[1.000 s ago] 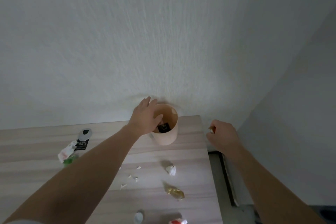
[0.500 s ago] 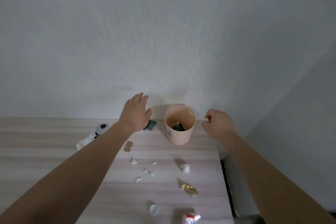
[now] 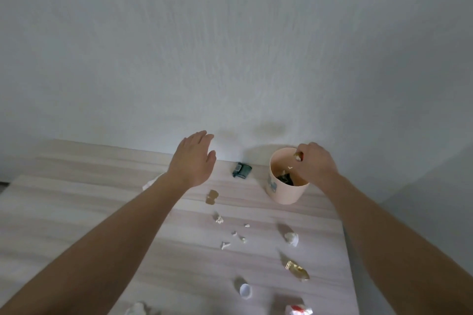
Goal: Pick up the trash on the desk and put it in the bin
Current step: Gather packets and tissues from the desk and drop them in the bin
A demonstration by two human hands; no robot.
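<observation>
— What does the desk show?

— A pale wood-grain laminate desk (image 3: 76, 212) set against a rough white plastered wall (image 3: 230, 46). A smooth peach plastic cup-shaped bin (image 3: 286, 193) stands near the far right corner, dark scraps lying inside it.

— And the hands?

— The right hand (image 3: 316, 165) hangs over the bin's far rim, fingers pinched on a small scrap of trash (image 3: 298, 156) (gold and red, though too small to name with confidence). The left hand (image 3: 194, 161) hovers flat and spread above the desk near the wall, grasping nothing.

— What litter lies on the surface?

— A dark green crinkled wrapper (image 3: 242, 170) just left of the bin; a tan torn card piece (image 3: 212, 197) nearer the camera; white paper crumbs (image 3: 225, 245) scattered mid-desk; a crumpled white tissue ball (image 3: 291, 238); a shiny gold foil wrapper (image 3: 297, 270); a small round white cap (image 3: 245, 290); and a red-and-white crumpled packet (image 3: 298, 311) at the lower edge.

— Room to move?

— The desk's left half lies bare. The right edge of the desk runs close past the bin, with grey floor below it.
</observation>
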